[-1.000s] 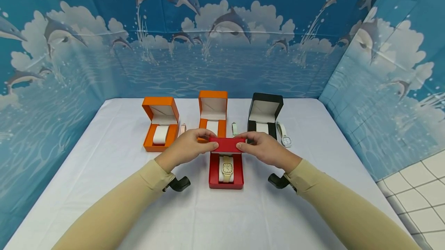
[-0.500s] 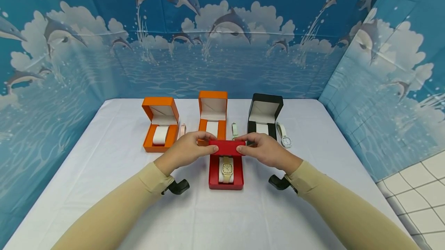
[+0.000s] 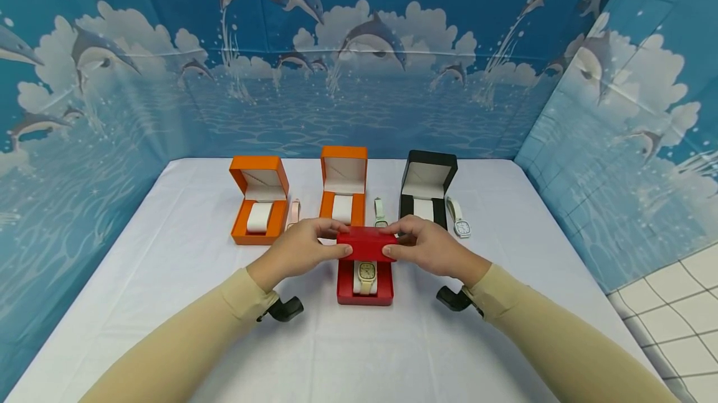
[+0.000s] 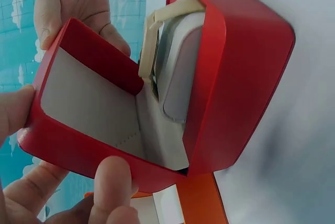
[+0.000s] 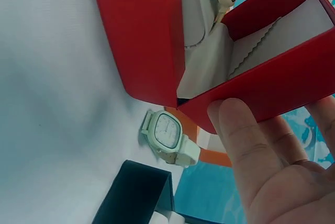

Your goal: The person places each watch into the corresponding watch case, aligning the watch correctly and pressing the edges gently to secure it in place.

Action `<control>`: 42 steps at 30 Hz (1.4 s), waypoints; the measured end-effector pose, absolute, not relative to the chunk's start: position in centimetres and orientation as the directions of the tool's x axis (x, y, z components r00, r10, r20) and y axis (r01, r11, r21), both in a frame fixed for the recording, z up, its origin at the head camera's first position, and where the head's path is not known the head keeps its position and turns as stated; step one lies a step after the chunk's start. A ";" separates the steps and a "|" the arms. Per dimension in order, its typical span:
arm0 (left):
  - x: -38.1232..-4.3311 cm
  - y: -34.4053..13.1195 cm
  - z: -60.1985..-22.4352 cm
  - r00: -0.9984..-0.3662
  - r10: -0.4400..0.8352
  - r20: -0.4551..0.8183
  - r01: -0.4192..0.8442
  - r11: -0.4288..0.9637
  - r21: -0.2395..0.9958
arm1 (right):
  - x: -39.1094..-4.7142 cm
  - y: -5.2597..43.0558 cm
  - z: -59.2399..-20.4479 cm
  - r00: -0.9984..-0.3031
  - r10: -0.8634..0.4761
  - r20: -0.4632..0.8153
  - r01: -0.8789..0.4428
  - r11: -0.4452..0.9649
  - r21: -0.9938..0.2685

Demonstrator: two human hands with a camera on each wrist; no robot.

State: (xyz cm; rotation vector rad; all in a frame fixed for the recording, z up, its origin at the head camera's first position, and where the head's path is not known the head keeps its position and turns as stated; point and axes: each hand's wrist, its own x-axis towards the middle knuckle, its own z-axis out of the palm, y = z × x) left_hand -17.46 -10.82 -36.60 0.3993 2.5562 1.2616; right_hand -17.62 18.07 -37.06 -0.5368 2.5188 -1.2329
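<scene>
A red watch box (image 3: 366,299) stands open at mid-table, its lid (image 3: 367,243) tilted forward over the base. Inside, a cream-strapped watch (image 3: 367,273) is wrapped round a white cushion. My left hand (image 3: 305,245) pinches the lid's left end, thumb on the front edge and fingers behind. At the opposite end my right hand (image 3: 430,247) grips it the same way. The left wrist view shows the lid's pale lining (image 4: 91,98) and the cushion (image 4: 182,69) from the side. In the head view the lid covers the far part of the box.
Behind stand an orange watch box (image 3: 238,228) on the left, another orange box (image 3: 344,152) in the middle and a black box (image 3: 429,159) on the right, lids up. Beside them lie a pink-strapped watch (image 3: 295,210), a pale green watch (image 3: 378,207) and a white-faced watch (image 3: 462,227).
Both hands have swung the red lid forward and down toward the base, so it hides more of the cushion. The other boxes and watches have not moved.
</scene>
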 end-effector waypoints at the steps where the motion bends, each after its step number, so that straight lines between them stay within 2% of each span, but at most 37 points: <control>1: -17.4 -10.8 -36.6 -0.928 0.356 -0.109 0.130 0.585 0.800 | -17.5 18.1 -37.1 -0.888 -0.452 -0.083 -0.210 0.561 -0.801; 14: -16.2 -10.9 -37.1 -0.930 0.349 -0.110 0.145 0.627 0.766 | -16.4 17.9 -37.6 -0.876 -0.483 -0.023 -0.262 0.514 -0.817; 22: -15.2 -10.8 -37.8 -0.933 0.347 -0.095 0.172 0.661 0.730 | -15.5 17.8 -38.1 -0.875 -0.484 -0.014 -0.296 0.558 -0.775; 42: -13.5 -10.7 -39.1 -0.909 0.415 -0.044 0.313 0.747 0.587 | -13.6 16.8 -38.6 -0.851 -0.524 0.022 -0.464 0.732 -0.499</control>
